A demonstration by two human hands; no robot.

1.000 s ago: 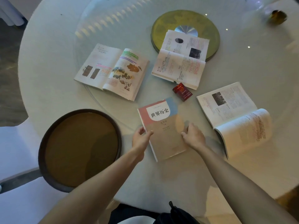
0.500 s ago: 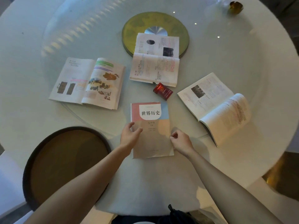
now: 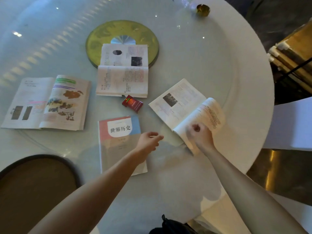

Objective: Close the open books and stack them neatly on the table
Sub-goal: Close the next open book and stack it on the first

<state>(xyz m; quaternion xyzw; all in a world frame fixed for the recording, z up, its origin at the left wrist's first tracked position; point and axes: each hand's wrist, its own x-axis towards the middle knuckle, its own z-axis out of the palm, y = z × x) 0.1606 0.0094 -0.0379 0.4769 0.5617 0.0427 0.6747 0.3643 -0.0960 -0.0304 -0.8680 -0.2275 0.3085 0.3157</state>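
Note:
A closed book with a pink, blue and tan cover [image 3: 118,141] lies flat near the table's front. My left hand [image 3: 148,141] hovers over its right edge, fingers apart, holding nothing. To the right an open book [image 3: 182,108] lies with its right-hand pages curling up. My right hand [image 3: 200,137] rests on that book's near corner, fingers curled against the pages; whether it grips them I cannot tell. Two more open books lie on the table: one with coloured pictures [image 3: 47,103] at the left, one [image 3: 123,71] at the centre back.
A small red packet [image 3: 132,103] sits between the books. The centre book overlaps a yellow-green disc [image 3: 101,36]. A dark round tray [image 3: 33,183] is at the front left. A small gold object [image 3: 202,10] stands far right. The round white table's edge [image 3: 268,98] curves at the right.
Both hands have left the closed book and moved right. My right hand has reached the open book on the right. The view has shifted right.

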